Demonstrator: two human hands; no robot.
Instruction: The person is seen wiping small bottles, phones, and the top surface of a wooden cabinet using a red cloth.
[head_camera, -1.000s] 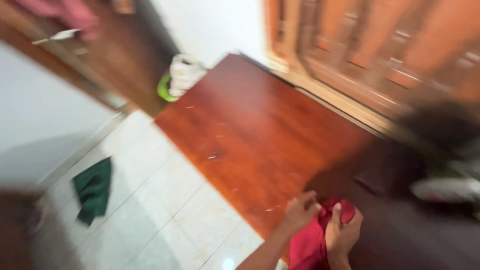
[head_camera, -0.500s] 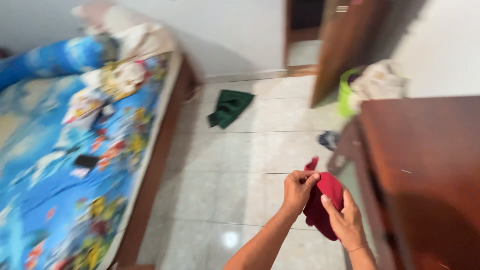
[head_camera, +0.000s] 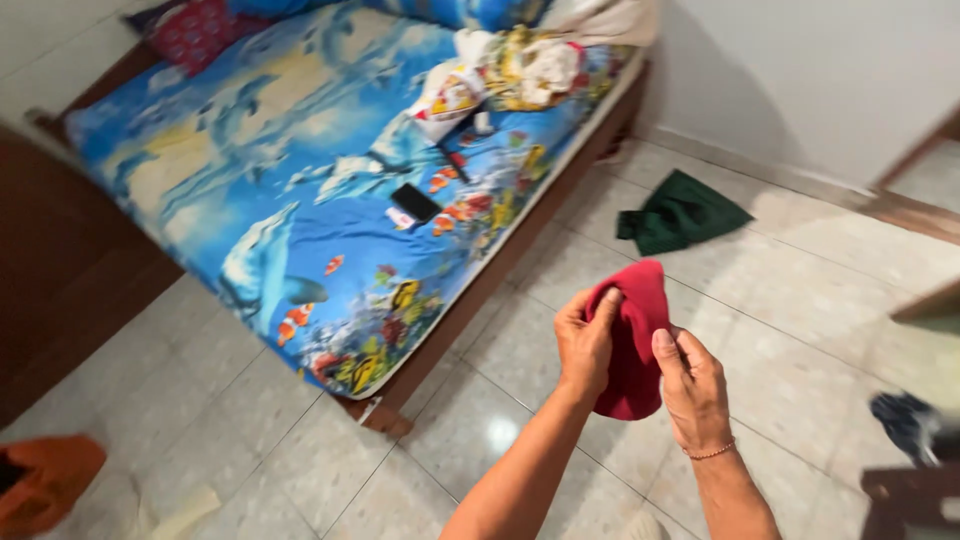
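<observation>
Now both hands grasp a red cloth (head_camera: 632, 340) above the tiled floor (head_camera: 800, 340): the left hand (head_camera: 585, 345) pinches its upper left edge, the right hand (head_camera: 692, 385) grips its right side. Nearby lie a green cloth (head_camera: 680, 212) and the bed (head_camera: 330, 190) with its fish-print sheet.

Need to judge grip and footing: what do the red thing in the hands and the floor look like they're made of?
The red cloth looks like soft matte fabric, perhaps knit: it folds and droops between the left hand and right hand. The floor looks like glossy speckled ceramic tile: grout lines and a bright light reflection show.
</observation>
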